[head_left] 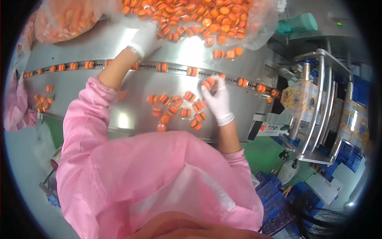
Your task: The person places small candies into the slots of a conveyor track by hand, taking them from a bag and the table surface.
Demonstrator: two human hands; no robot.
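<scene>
My right hand (218,98), in a white glove, pinches an orange burger-shaped candy (208,83) between thumb and fingers, close beside the conveyor track. My left hand (146,38), gloved too, reaches across the track to the near edge of a big candy heap (199,16); its fingers are blurred, and I cannot tell whether they hold anything. Layered orange, red and green candies (162,67) ride spaced out along the narrow conveyor track (179,71). Between my arms, several loose candies (174,108), some in clear wrap, lie scattered on the steel table (135,115).
A clear bag of candies (65,22) lies at the far left. Another person's pink sleeve (18,103) shows near a small candy group (43,102). To the right stands a wrapping machine with metal bars (318,107) and printed film. A teal scoop (298,23) lies behind it.
</scene>
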